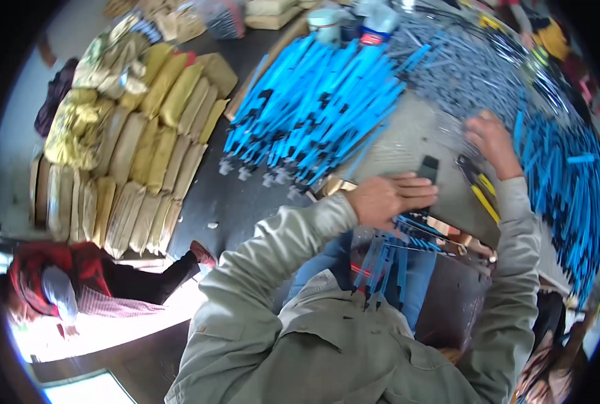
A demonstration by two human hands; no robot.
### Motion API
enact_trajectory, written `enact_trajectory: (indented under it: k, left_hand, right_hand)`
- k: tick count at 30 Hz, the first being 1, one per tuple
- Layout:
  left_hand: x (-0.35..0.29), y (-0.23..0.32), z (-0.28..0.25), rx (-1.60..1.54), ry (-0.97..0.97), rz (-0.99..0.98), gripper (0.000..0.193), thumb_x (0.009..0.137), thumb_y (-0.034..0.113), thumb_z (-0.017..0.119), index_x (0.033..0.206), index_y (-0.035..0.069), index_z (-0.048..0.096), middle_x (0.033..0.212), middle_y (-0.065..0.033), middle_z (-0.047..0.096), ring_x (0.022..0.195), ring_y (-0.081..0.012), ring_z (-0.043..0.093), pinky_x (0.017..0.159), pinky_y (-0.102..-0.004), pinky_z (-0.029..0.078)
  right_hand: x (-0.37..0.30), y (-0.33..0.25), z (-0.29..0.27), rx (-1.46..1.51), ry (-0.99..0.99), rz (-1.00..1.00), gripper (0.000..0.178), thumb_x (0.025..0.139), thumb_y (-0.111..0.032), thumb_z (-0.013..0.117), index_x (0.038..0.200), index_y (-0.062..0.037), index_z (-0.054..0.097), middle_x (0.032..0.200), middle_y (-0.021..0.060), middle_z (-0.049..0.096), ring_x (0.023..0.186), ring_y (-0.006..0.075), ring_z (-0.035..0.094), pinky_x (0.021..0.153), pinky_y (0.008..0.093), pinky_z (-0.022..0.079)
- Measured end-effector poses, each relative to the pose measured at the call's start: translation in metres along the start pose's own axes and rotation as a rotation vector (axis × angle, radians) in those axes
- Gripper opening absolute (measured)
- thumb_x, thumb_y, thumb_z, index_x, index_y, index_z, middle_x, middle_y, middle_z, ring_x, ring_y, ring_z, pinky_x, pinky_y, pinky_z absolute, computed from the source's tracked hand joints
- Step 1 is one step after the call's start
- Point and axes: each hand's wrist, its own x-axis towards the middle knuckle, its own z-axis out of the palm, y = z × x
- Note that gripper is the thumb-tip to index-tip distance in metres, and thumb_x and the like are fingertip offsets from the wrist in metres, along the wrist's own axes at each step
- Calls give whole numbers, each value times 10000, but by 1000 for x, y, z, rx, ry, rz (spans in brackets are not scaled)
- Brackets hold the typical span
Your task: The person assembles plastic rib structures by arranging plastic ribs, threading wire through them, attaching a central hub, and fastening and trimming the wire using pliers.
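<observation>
My left hand [389, 200] lies flat at the near edge of the work table, its fingers stretched out to the right. Under and beside it are blue strips with black ends [418, 227], and a dark flat block [429, 170] stands just beyond the fingertips. My right hand [494, 143] is at the near edge of a heap of small grey plastic pieces [441, 64], with its fingers curled in; whatever they hold is blurred. Pliers with yellow handles [480, 190] rest between my hands. More blue strips [384, 269] hang over my lap.
A big pile of blue strips [313, 101] covers the table's left side; another [562, 195] lies at the right. Behind stand a pale cup [324, 27] and a bottle [375, 23]. Wrapped bundles [128, 145] are stacked on the floor. A person in red [64, 276] is at the left.
</observation>
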Motion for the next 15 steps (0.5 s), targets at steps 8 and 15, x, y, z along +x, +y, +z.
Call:
enact_trajectory:
  k: [8,15]
  left_hand:
    - [-24,16,-1,-40,27,-10,898,666,497,683,1372,54,348,1444,-99,322,1333,-243,304,1112,-409,222]
    - [-12,18,5,-51,51,89,905,659,530,673,1362,51,361,1436,-111,332,1325,-259,316,1110,-412,221]
  right_hand:
    - [0,-11,9,139,-20,-5,97,713,-90,613,729,-34,535,723,133,485,756,322,536,650,389,423]
    - [-31,-12,-9,56,-152,206,98,734,-109,602,698,-49,533,736,124,517,765,323,551,648,407,428]
